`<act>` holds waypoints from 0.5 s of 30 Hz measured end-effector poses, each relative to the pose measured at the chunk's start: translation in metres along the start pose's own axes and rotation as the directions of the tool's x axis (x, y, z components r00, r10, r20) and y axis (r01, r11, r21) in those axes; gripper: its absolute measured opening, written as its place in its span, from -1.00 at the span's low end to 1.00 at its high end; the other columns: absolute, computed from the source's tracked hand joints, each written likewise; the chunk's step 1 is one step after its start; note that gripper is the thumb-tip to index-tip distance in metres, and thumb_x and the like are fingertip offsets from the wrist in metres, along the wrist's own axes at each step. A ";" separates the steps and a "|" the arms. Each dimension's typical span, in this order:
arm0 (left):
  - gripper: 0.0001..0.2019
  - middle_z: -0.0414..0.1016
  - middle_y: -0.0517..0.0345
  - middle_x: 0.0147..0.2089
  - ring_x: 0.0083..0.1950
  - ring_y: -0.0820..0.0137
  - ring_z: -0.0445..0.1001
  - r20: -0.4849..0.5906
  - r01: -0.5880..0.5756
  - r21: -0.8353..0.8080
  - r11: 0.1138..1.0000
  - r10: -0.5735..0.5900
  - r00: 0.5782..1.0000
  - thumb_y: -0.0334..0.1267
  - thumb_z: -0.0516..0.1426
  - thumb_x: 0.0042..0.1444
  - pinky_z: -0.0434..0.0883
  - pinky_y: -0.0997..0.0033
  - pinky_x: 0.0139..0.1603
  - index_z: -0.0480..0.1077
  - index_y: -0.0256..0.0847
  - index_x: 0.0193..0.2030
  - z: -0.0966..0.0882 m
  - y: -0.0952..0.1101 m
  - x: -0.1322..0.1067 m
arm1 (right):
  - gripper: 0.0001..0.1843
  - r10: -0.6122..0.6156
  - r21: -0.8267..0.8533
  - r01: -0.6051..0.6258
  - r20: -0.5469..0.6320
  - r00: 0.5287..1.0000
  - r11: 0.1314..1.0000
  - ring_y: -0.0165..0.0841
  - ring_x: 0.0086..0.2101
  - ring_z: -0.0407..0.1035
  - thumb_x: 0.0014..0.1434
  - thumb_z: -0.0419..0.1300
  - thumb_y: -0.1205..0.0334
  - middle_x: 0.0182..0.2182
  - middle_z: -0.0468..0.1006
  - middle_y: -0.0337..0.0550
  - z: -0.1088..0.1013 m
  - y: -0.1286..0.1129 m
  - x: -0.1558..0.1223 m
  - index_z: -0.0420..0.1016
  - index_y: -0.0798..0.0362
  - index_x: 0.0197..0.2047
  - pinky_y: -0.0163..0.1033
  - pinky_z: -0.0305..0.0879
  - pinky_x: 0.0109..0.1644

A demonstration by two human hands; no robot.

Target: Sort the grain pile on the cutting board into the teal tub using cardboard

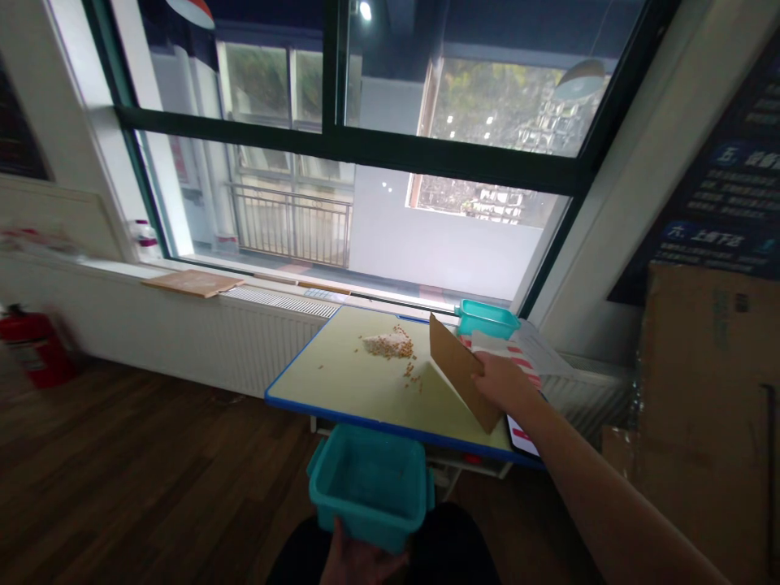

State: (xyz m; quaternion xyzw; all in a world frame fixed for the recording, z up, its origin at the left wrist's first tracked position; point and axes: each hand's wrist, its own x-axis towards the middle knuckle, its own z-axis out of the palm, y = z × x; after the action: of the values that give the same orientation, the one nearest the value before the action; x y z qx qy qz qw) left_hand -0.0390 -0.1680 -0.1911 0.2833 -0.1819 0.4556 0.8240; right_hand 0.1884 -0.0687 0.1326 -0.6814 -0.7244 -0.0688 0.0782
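Observation:
My right hand (pixel 503 382) grips a brown cardboard sheet (pixel 460 370), held on edge on the pale green table (pixel 366 386) to the right of a pile of small tan grains (pixel 390 345). A few loose grains lie scattered between the pile and the sheet. My left hand (pixel 359 561) holds a teal plastic bin (pixel 369 483) by its near rim, below the table's blue front edge. A few specks lie in the bin's bottom.
A second teal bin (pixel 487 318) and red-and-white striped paper (pixel 517 353) sit at the table's far right. A white radiator (pixel 183 337) runs under the big window. A red fire extinguisher (pixel 33 345) stands at left, cardboard boxes (pixel 707 390) at right. The floor is dark wood.

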 end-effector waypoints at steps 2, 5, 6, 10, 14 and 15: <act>-0.49 0.20 0.12 0.30 0.31 0.12 0.14 0.005 -0.028 -0.017 0.999 0.028 1.000 0.08 -0.23 0.22 -0.07 -0.16 0.28 0.24 0.11 0.22 0.000 -0.001 0.003 | -0.59 -0.040 -0.026 0.039 -0.014 0.999 0.999 -0.18 -0.22 0.45 0.09 0.00 0.28 -0.19 0.57 0.04 -0.001 -0.005 0.004 0.45 0.09 0.00 -0.22 0.22 -0.24; -0.50 0.24 0.14 0.28 0.31 0.15 0.15 0.013 -0.065 -0.037 0.997 0.066 0.998 0.10 -0.21 0.22 -0.05 -0.10 0.28 0.27 0.12 0.20 -0.005 -0.003 0.005 | -0.59 -0.086 -0.058 0.086 0.003 0.996 0.995 -0.20 -0.22 0.45 0.14 0.01 0.24 -0.20 0.58 -0.01 0.003 -0.006 0.015 0.43 0.02 0.04 -0.22 0.22 -0.23; -0.50 0.24 0.13 0.28 0.30 0.14 0.15 0.002 -0.056 -0.027 0.998 0.056 0.998 0.10 -0.20 0.22 -0.04 -0.10 0.28 0.28 0.12 0.19 -0.008 -0.003 0.005 | -0.58 -0.097 -0.061 0.097 0.008 0.995 0.993 -0.20 -0.22 0.45 0.15 0.00 0.23 -0.19 0.58 -0.03 0.006 -0.005 0.019 0.41 -0.02 0.07 -0.22 0.23 -0.22; -0.50 0.25 0.08 0.27 0.27 0.07 0.20 -0.105 0.005 0.039 0.999 -0.001 0.995 0.14 -0.15 0.18 -0.03 -0.18 0.25 0.31 0.11 0.17 -0.021 -0.010 0.003 | -0.54 -0.153 -0.032 0.153 0.021 0.988 0.988 -0.23 -0.17 0.44 0.20 -0.02 0.24 -0.11 0.56 -0.09 0.020 -0.002 0.028 0.33 -0.12 0.16 -0.22 0.24 -0.15; -0.47 0.34 0.15 0.22 0.24 0.03 0.24 -0.195 -0.028 0.049 0.998 0.037 0.980 0.25 -0.13 0.09 -0.03 -0.22 0.24 0.38 0.21 0.09 -0.030 -0.022 0.002 | -0.55 -0.207 -0.054 0.210 0.058 0.977 0.976 -0.24 -0.16 0.45 0.24 -0.04 0.21 -0.09 0.56 -0.10 0.028 -0.002 0.027 0.32 -0.13 0.17 -0.22 0.25 -0.10; -0.49 0.34 0.17 0.22 0.25 0.03 0.24 -0.210 -0.042 0.048 0.998 0.051 0.976 0.24 -0.13 0.09 -0.02 -0.22 0.24 0.38 0.23 0.08 -0.030 -0.024 0.002 | -0.56 -0.214 -0.066 0.218 0.062 0.975 0.974 -0.24 -0.16 0.45 0.25 -0.06 0.20 -0.09 0.56 -0.10 0.028 -0.003 0.026 0.32 -0.14 0.18 -0.21 0.25 -0.10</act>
State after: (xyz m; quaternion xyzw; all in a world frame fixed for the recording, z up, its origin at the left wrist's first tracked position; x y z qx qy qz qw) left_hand -0.0158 -0.1576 -0.2206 0.2466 -0.0899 0.5061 0.8216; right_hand 0.1836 -0.0375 0.1103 -0.6028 -0.7930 -0.0844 0.0256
